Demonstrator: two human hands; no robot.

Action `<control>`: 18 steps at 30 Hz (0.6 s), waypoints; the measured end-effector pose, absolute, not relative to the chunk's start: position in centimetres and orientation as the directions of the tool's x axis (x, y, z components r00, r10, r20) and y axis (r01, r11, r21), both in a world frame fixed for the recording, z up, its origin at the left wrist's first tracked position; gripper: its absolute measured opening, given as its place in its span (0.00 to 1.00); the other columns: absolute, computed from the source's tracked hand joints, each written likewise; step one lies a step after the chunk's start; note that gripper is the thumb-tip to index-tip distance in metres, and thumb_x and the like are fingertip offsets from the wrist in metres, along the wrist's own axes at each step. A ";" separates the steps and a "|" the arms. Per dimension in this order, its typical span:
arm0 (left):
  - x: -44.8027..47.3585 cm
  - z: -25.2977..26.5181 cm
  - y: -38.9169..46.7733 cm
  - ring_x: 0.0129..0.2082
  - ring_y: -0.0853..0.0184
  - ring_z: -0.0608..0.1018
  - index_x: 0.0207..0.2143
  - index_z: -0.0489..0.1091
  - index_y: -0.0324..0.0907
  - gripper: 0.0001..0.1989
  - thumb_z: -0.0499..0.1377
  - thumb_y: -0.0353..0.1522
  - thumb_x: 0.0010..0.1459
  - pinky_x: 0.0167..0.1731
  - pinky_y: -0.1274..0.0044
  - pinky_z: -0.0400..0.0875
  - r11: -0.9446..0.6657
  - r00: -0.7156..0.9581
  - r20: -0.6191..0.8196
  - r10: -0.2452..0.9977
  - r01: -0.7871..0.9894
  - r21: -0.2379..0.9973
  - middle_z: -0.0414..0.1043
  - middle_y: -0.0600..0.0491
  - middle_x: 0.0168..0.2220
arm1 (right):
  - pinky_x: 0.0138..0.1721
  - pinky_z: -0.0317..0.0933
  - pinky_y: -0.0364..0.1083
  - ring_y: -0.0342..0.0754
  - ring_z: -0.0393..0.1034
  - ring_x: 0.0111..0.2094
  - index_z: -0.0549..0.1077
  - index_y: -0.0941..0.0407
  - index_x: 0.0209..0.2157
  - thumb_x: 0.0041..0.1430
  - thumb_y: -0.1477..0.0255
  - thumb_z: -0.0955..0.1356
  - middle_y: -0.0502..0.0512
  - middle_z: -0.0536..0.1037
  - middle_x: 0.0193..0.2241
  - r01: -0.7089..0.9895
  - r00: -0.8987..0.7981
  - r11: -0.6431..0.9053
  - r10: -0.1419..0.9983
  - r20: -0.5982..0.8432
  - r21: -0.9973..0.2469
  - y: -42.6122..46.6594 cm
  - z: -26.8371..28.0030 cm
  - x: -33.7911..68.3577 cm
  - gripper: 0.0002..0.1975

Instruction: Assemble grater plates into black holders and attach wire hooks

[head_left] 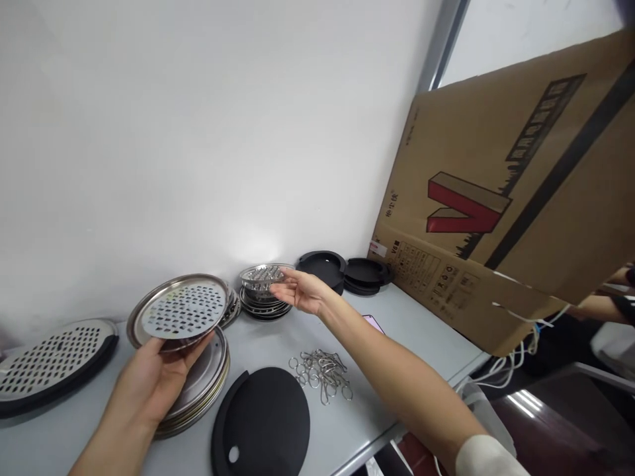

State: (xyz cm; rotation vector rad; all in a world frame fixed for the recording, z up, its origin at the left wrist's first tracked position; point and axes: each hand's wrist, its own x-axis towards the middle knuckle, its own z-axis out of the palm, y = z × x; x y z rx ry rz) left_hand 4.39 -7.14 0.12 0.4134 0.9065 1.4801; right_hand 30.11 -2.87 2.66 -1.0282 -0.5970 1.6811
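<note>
Tray with grater, at eleven o'clock of black disc, was gripped from below by left hand, presumably to keep it face-up; right hand, at tray's three o'clock, had fingers parted near stack, contact unclear.

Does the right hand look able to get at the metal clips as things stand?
Probably yes: the right hand looks open, and the metal clips lie uncovered on the table, with nothing seen standing between. It would likely need to draw back and lower.
</note>
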 end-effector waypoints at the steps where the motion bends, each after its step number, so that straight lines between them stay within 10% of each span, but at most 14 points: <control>1: 4.7 0.1 -7.4 0.41 0.63 0.82 0.53 0.71 0.50 0.25 0.51 0.19 0.59 0.34 0.70 0.82 0.087 -0.145 -0.233 0.962 -0.645 0.759 0.78 0.52 0.48 | 0.29 0.75 0.41 0.45 0.79 0.27 0.69 0.64 0.37 0.68 0.74 0.64 0.62 0.80 0.27 -0.503 -0.104 -0.342 0.936 -0.337 -0.794 -3.4 2.4 30.0 0.07; 9: 7.1 0.1 -9.2 0.39 0.57 0.82 0.47 0.73 0.42 0.20 0.60 0.23 0.51 0.33 0.67 0.80 0.106 -0.066 -0.140 0.988 -0.375 0.921 0.80 0.48 0.40 | 0.12 0.66 0.41 0.48 0.74 0.17 0.72 0.63 0.36 0.54 0.58 0.74 0.56 0.78 0.21 -0.324 -0.135 -0.289 0.957 -0.259 -0.901 -8.0 -0.5 27.5 0.20; 14: 7.4 -0.9 -10.5 0.49 0.48 0.76 0.26 0.74 0.41 0.04 0.67 0.29 0.46 0.42 0.72 0.75 -0.156 -0.230 0.222 0.948 0.274 0.949 0.77 0.48 0.28 | 0.20 0.72 0.46 0.48 0.76 0.21 0.60 0.55 0.55 0.44 0.62 0.79 0.50 0.76 0.32 -0.386 -0.157 -0.152 0.983 -0.098 -0.910 -9.4 -2.2 23.8 0.40; 18: 7.9 -2.4 -11.6 0.56 0.53 0.73 0.42 0.78 0.47 0.17 0.63 0.24 0.50 0.61 0.71 0.60 -0.483 -0.013 0.535 0.845 0.411 0.773 0.77 0.49 0.46 | 0.31 0.74 0.49 0.47 0.76 0.28 0.66 0.57 0.50 0.54 0.61 0.72 0.50 0.76 0.31 -0.661 -0.255 -0.233 0.964 -0.078 -0.714 -9.7 -3.1 22.7 0.25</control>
